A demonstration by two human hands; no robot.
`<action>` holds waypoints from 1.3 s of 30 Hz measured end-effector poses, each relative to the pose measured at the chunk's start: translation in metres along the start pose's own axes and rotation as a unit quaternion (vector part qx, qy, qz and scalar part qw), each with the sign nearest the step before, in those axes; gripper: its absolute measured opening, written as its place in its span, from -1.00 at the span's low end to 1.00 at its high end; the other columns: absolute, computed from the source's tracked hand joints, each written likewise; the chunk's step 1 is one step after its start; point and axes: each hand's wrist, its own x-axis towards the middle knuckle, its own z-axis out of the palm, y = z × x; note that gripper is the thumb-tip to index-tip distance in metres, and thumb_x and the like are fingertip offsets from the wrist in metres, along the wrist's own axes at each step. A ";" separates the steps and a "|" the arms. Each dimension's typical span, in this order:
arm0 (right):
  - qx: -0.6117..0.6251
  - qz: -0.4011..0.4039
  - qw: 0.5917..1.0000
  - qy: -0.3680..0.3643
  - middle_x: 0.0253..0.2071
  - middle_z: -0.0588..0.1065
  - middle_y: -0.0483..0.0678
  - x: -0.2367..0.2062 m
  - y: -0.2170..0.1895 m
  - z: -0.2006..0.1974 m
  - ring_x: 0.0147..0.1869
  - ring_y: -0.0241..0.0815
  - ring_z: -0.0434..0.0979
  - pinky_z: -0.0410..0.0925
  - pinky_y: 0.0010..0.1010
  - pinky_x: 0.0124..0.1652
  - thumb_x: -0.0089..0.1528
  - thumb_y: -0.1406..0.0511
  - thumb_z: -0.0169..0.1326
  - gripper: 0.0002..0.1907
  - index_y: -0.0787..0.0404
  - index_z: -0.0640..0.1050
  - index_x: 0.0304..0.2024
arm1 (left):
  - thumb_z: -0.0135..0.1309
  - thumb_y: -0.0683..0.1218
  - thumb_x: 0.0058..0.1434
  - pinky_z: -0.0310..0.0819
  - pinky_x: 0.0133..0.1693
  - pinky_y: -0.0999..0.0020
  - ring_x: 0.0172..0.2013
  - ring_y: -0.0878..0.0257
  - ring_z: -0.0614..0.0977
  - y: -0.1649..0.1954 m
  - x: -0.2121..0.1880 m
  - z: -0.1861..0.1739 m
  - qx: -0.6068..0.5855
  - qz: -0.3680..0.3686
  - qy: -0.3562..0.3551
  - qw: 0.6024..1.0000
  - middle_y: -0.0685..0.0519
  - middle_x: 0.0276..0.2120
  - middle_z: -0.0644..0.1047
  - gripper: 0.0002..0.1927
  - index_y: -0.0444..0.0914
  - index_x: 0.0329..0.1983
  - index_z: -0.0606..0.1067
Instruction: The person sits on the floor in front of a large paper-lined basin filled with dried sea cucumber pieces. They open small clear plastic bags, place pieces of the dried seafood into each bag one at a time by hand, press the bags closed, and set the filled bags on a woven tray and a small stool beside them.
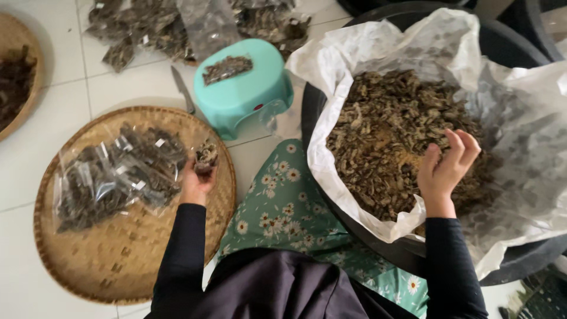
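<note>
My left hand (196,180) holds a small clear bag of dried brown herbs (206,157) over a round woven bamboo tray (127,260). Several filled clear packets (118,174) lie in a pile on that tray. My right hand (446,168) reaches into a heap of dried brown herb pieces (390,136), fingers curled over them. The heap lies in a white plastic liner (520,136) inside a big black tub (520,260).
A teal plastic stool (248,91) stands on the white tiled floor with one filled packet (227,68) on top. A knife (183,88) lies beside it. More packets (177,23) are heaped at the back. Another woven tray (18,71) sits far left.
</note>
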 end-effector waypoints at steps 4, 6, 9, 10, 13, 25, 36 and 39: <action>0.011 -0.003 1.000 0.008 0.26 0.29 0.20 0.003 -0.002 -0.004 0.32 0.17 0.31 0.25 -0.09 0.28 0.51 0.29 0.06 -0.66 0.29 0.42 0.29 | 0.09 0.15 0.37 0.73 -0.21 0.05 -0.08 -0.03 0.69 -0.013 0.000 0.004 0.002 -0.016 0.016 1.000 -0.05 -0.04 0.64 -0.60 -0.21 0.07 0.54; 0.007 -0.006 1.000 0.008 0.25 0.30 0.20 0.004 -0.003 -0.007 0.35 0.19 0.31 0.25 -0.09 0.27 0.52 0.29 0.06 -0.66 0.29 0.42 0.29 | 0.08 0.14 0.38 0.71 -0.20 0.04 -0.06 -0.09 0.70 -0.015 -0.001 0.003 -0.003 -0.018 -0.013 1.000 -0.09 -0.01 0.65 -0.59 -0.24 0.10 0.54; 0.007 -0.001 1.000 0.012 0.25 0.31 0.20 0.006 -0.004 -0.009 0.35 0.19 0.31 0.25 -0.04 0.32 0.48 0.31 0.06 -0.66 0.29 0.42 0.27 | 0.04 0.12 0.38 0.68 -0.14 0.02 -0.02 -0.17 0.68 -0.015 -0.003 0.003 -0.012 -0.019 -0.038 0.999 -0.17 0.02 0.64 -0.55 -0.31 0.13 0.53; 0.006 0.000 1.000 0.013 0.25 0.31 0.20 0.006 -0.004 -0.010 0.35 0.19 0.31 0.25 -0.04 0.32 0.47 0.33 0.07 -0.66 0.29 0.42 0.27 | 0.03 0.12 0.39 0.68 -0.07 -0.02 0.01 -0.19 0.67 -0.015 -0.003 0.003 -0.025 -0.008 -0.024 0.999 -0.20 0.03 0.62 -0.53 -0.34 0.13 0.51; 0.010 0.004 1.000 0.014 0.24 0.30 0.20 0.006 -0.005 -0.011 0.34 0.17 0.31 0.26 -0.06 0.31 0.45 0.36 0.08 -0.66 0.29 0.42 0.27 | 0.01 0.07 0.41 0.66 0.05 -0.05 0.06 -0.19 0.65 -0.015 -0.002 0.005 -0.039 0.007 -0.025 0.999 -0.20 0.07 0.61 -0.55 -0.38 0.15 0.50; 0.023 0.016 1.000 0.015 0.25 0.29 0.19 0.006 -0.005 -0.012 0.34 0.14 0.33 0.27 -0.11 0.31 0.43 0.39 0.10 -0.64 0.28 0.43 0.27 | 0.03 0.08 0.39 0.71 -0.03 0.02 0.02 -0.08 0.66 -0.015 0.001 0.013 0.007 0.035 0.034 0.999 -0.13 0.05 0.60 -0.58 -0.32 0.10 0.52; 0.015 0.021 1.000 -0.002 0.26 0.28 0.16 0.006 -0.003 -0.011 0.34 0.11 0.31 0.26 -0.13 0.28 0.46 0.36 0.10 -0.68 0.27 0.45 0.25 | -0.11 0.08 0.49 0.67 -0.04 0.06 0.13 -0.34 0.60 -0.004 -0.004 0.005 -0.050 0.014 0.030 0.998 -0.39 0.19 0.48 -0.43 -0.49 0.31 0.35; 0.007 0.017 1.000 -0.001 0.26 0.28 0.14 0.007 -0.003 -0.010 0.34 0.10 0.32 0.26 -0.13 0.29 0.46 0.35 0.10 -0.68 0.27 0.45 0.25 | -0.15 0.10 0.49 0.67 -0.05 0.04 0.14 -0.37 0.58 -0.004 -0.004 0.004 -0.051 0.011 0.034 0.998 -0.39 0.21 0.45 -0.41 -0.48 0.33 0.32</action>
